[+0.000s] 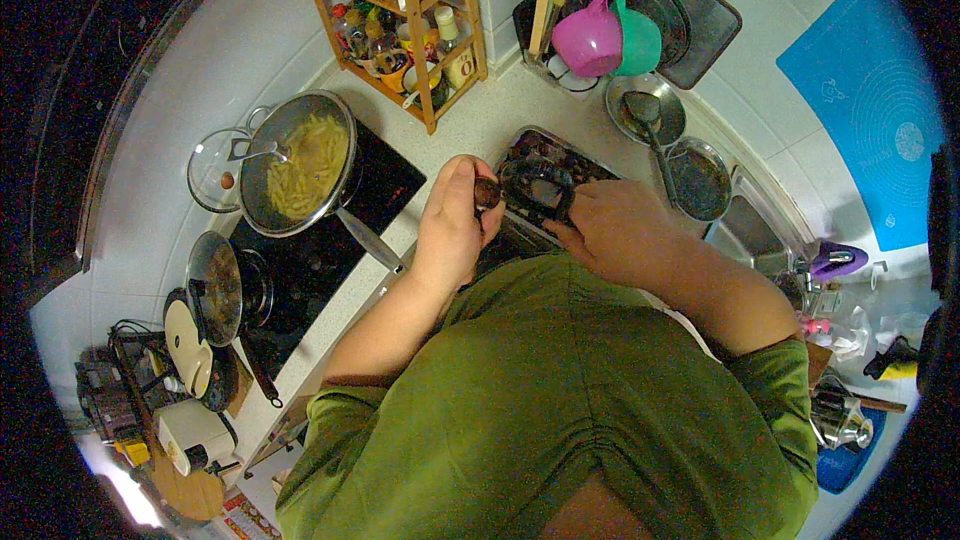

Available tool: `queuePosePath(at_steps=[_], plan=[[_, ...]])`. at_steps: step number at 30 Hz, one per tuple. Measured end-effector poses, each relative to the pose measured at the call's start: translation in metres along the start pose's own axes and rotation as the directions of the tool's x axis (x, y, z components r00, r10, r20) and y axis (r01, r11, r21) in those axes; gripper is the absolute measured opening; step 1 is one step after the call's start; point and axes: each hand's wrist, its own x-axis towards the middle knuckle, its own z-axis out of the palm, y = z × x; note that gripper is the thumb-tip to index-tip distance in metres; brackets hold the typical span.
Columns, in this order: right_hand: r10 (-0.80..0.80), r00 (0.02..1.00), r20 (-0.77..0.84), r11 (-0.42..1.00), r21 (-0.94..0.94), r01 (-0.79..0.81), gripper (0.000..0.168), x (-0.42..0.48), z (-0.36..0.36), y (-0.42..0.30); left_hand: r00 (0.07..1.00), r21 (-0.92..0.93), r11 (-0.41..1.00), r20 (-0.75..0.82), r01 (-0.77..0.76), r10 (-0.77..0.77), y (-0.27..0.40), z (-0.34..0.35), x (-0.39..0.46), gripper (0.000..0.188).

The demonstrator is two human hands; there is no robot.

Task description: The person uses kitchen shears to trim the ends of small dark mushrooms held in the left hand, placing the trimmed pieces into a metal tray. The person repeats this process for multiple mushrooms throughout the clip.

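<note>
My left hand (pixel 452 221) pinches a small, round, glossy dark brown piece of food (pixel 487 193), which looks like a chestnut. My right hand (pixel 619 229) grips the black looped handle of a tool, apparently kitchen scissors (pixel 551 195); the blades are hard to make out against the dark background. Both hands are close together in front of my chest. Just beyond them, a rectangular metal tray (pixel 581 154) on the counter holds several dark pieces like the one in my fingers. My right hand and the tool cover part of it.
To the left, a pan of yellowish strips (pixel 307 165) and a lidded pan (pixel 217 289) stand on a black cooktop (pixel 315 285). The first pan's handle (pixel 371 240) projects towards my left forearm. A wooden spice rack (pixel 427 52) stands behind; metal bowls (pixel 697 180) and a sink (pixel 750 225) lie right.
</note>
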Motion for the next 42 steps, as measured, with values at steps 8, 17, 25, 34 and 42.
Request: queuePosePath(at_steps=[8, 17, 25, 34, 42], plan=[[0.006, 0.999, 0.046, 1.0, -0.001, -0.006, 0.028, 0.001, 0.0, 0.0, 0.994, 0.136, 0.985, 0.017, -0.109, 0.108, 0.002, 0.001, -0.005, 0.03], [-0.021, 0.998, 0.052, 1.0, 0.02, 0.02, 0.026, 0.003, 0.0, 0.001, 0.931, 0.399, 0.843, 0.101, -0.362, 0.352, -0.001, 0.002, -0.005, 0.028], [0.005, 0.998, 0.056, 1.0, 0.021, -0.006, 0.023, 0.007, 0.008, 0.002, 0.994, 0.027, 0.994, -0.002, 0.106, -0.106, 0.002, 0.004, -0.004, 0.031], [0.072, 0.992, 0.099, 0.997, 0.021, -0.075, 0.027, 0.009, 0.01, 0.004, 0.982, -0.023, 0.982, 0.026, 0.188, -0.188, 0.002, 0.004, 0.001, 0.03], [0.115, 0.99, 0.081, 0.993, 0.02, -0.117, 0.032, -0.003, -0.007, 0.008, 0.996, -0.128, 0.988, -0.014, 0.084, -0.086, 0.004, -0.005, 0.008, 0.027]])
